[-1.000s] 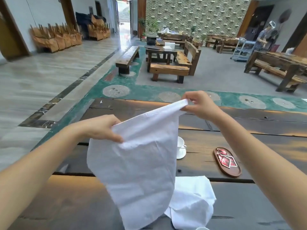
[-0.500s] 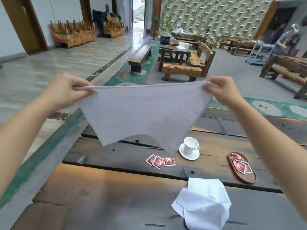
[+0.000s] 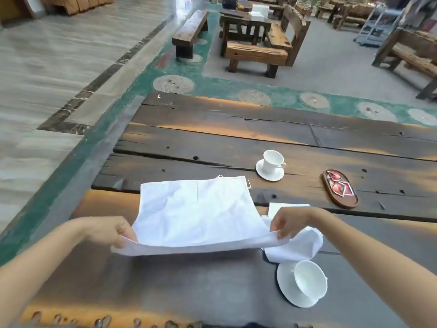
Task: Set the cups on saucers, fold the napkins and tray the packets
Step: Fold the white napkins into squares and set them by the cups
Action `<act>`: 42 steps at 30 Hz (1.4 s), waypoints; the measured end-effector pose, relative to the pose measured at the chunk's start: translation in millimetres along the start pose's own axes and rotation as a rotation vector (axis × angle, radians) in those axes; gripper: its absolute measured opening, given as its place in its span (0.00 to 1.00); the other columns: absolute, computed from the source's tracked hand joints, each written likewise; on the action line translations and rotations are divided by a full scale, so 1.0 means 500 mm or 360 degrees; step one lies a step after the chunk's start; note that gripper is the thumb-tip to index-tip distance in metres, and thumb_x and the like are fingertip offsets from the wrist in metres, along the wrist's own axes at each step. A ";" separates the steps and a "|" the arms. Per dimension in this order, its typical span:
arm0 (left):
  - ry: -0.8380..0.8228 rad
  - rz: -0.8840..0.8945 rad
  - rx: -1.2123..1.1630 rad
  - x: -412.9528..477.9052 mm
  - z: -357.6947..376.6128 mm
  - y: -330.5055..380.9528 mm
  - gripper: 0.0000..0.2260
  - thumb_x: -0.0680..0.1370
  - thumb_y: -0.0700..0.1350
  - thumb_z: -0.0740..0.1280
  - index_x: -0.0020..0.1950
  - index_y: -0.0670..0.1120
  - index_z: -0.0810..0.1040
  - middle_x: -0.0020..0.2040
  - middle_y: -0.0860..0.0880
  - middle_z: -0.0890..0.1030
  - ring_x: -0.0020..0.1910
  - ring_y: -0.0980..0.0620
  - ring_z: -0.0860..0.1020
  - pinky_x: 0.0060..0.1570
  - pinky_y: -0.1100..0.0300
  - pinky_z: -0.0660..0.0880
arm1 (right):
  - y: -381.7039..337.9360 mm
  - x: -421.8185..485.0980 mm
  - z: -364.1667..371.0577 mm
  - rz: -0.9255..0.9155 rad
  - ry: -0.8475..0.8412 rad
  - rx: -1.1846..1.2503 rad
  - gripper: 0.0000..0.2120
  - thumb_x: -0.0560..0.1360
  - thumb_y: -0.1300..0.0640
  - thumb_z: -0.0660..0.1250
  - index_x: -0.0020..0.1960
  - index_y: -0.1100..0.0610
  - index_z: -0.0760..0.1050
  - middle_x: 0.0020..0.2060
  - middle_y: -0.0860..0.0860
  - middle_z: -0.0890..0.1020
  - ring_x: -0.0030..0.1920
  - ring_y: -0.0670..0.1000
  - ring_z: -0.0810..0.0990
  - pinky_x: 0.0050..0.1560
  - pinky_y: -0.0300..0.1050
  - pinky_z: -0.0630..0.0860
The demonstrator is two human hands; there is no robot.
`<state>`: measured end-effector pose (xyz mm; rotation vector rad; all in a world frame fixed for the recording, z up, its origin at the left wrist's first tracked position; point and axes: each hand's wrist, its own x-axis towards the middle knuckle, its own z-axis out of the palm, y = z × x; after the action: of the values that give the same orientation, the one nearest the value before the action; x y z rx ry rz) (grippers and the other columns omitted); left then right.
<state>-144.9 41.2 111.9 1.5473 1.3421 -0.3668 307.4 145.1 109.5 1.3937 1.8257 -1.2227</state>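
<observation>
A white napkin [image 3: 198, 214] lies spread on the dark wooden table [image 3: 212, 143], its near edge lifted. My left hand [image 3: 108, 230] pinches the near left corner and my right hand [image 3: 289, 220] pinches the near right corner. A second, crumpled napkin [image 3: 300, 247] lies under my right hand. One white cup [image 3: 309, 279] stands on a saucer [image 3: 287, 287] near me, another cup [image 3: 272, 160] on a saucer [image 3: 262, 172] farther off. An oval wooden tray [image 3: 347, 201] holds red packets [image 3: 338, 184]. The loose packets on the table are hidden under the spread napkin.
The table's left edge [image 3: 104, 166] drops to a green and grey floor. Wooden benches [image 3: 255, 53] and small tables stand beyond the far edge, with a metal cart [image 3: 376, 27] at the back right.
The napkin, held up stretched in the air half a second ago, has come down flat onto the table over the loose packets. Both hands dropped toward me, still pinching its corners.
</observation>
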 end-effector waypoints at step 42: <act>0.1214 -0.0484 -0.0626 0.317 -0.002 -0.235 0.05 0.77 0.44 0.64 0.49 0.44 0.78 0.44 0.46 0.81 0.45 0.46 0.77 0.41 0.56 0.70 | -0.027 0.431 -0.025 0.0295 0.1056 0.0970 0.04 0.73 0.59 0.67 0.40 0.54 0.78 0.38 0.52 0.79 0.42 0.52 0.75 0.45 0.44 0.71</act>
<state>-194.2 115.4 -63.9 1.1772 2.0973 0.3399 226.1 253.8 -59.0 2.4884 1.7062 -1.3854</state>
